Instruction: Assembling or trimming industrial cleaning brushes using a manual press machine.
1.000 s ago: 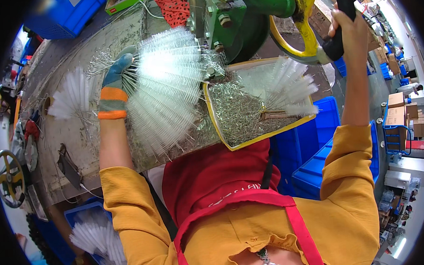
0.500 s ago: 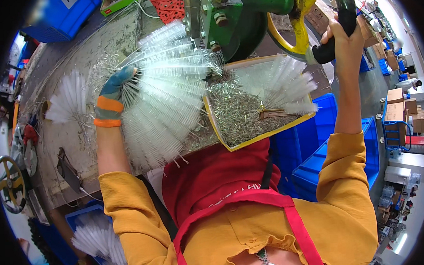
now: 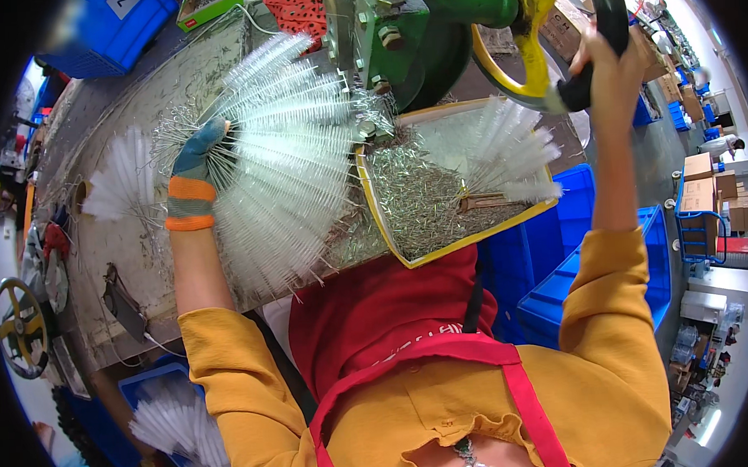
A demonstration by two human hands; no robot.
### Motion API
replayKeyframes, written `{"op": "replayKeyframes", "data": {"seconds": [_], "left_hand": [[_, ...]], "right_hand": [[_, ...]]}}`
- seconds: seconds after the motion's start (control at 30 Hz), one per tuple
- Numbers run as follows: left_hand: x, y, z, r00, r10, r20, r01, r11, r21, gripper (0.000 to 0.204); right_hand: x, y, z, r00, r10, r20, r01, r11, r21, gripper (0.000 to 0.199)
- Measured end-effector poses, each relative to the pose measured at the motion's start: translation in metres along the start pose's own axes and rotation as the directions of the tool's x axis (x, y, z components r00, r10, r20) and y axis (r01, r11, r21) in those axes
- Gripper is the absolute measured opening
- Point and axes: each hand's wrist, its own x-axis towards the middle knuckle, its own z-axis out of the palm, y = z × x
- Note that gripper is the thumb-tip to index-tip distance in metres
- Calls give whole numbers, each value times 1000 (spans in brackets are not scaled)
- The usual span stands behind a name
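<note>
My left hand [image 3: 201, 151], in a blue, grey and orange glove, is closed around the wire stems of a fanned bunch of white bristle tube brushes [image 3: 291, 145]. The brush ends on the right lie close to the jaw of a green press [image 3: 395, 45]. My bare right hand [image 3: 610, 69], smeared by motion, grips the black rim of the press's yellow-spoked handwheel [image 3: 534, 39]. Below the press, a yellow-edged box [image 3: 462, 243] holds many short wire clippings [image 3: 414, 190] and a smaller bunch of white brushes [image 3: 508, 152].
More white brushes [image 3: 121, 178] lie at the left of the worn workbench [image 3: 125, 269]. Blue bins [image 3: 593, 282] stand below right, and another bin [image 3: 151, 378] with brushes is lower left. A blue crate [image 3: 111, 32] and red dotted cloth [image 3: 293, 12] sit at the back.
The brush bunch in my left hand has shifted slightly left, away from the press jaw. The handwheel has turned a little, and my right hand has moved with its rim.
</note>
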Motion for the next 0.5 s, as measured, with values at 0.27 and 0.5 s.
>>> {"op": "replayKeyframes", "data": {"seconds": [0.27, 0.5], "left_hand": [[2, 1, 7, 999, 1, 44, -4, 998, 61, 8], [1, 1, 11, 997, 18, 75, -23, 998, 61, 11]], "right_hand": [[-36, 32, 10, 991, 67, -112, -30, 953, 302, 14], [24, 9, -15, 973, 140, 181, -150, 988, 40, 14]]}}
